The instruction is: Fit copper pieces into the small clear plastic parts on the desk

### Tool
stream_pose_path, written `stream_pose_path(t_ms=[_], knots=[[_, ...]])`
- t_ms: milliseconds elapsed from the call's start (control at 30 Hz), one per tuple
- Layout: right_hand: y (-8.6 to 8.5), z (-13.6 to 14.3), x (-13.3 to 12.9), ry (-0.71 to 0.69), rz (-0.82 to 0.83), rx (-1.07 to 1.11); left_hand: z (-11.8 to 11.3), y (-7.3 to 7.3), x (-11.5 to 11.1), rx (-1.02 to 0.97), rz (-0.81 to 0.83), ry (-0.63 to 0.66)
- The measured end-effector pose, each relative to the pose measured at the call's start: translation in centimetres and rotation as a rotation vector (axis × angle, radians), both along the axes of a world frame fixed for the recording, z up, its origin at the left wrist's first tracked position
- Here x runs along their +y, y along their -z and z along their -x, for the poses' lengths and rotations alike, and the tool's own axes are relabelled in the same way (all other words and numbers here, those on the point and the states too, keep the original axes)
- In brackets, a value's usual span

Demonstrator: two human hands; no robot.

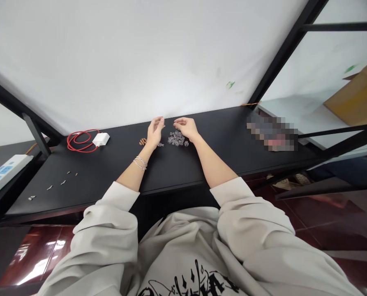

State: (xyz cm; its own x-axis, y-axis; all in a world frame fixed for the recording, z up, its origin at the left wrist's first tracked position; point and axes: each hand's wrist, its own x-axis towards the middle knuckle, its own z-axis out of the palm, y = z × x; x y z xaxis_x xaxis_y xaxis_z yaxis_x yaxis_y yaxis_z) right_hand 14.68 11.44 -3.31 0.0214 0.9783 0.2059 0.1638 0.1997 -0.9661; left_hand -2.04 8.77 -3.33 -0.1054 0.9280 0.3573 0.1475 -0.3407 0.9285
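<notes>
Both my hands rest at the far side of a black table (115, 172), near the white wall. My left hand (155, 131) is raised a little off the table, fingers together and pointing up, with silver bracelets on its wrist. Brown beads (143, 142) lie just left of it. My right hand (185, 126) hovers over a small pile of clear beads (177, 139), its fingers curled down and pinched. Whether either hand holds a bead or a thread is too small to tell.
A coiled red cable (78, 142) with a white charger (101, 139) lies at the left back. Several small metal bits (56, 183) lie scattered near the left front edge. A power strip (3, 172) sits far left. A cardboard box (356, 96) stands at the right.
</notes>
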Motion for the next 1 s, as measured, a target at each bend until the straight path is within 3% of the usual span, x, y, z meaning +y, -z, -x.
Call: stream_pose_path(t_ms=[100,200,300,433,600,767,1000], knots=[[-0.5,0.0,-0.3,-0.001,-0.051,-0.026,1.6,-1.4,-0.2,-0.005,-0.031,-0.049],[-1.2,0.4,-0.9,-0.055,-0.055,0.000,4.8,-2.3,-1.1,0.201,-0.133,-0.077],[-2.0,1.4,-1.9,-0.110,-0.031,0.027,9.0,-2.5,-2.6,0.531,-0.209,-0.082],[-2.7,2.8,-3.4,-0.197,-0.030,0.062,13.0,-2.3,-4.0,0.659,-0.102,-0.078],[-2.8,4.3,-4.9,-0.303,0.108,0.154,12.9,-1.7,-4.0,0.672,0.029,0.073],[-2.8,5.0,-5.7,-0.414,0.274,0.286,11.6,-1.3,-3.7,0.811,-0.033,0.009],[-3.0,5.1,-6.2,-0.467,0.298,0.312,11.2,-1.1,-3.8,0.871,-0.034,-0.042]])
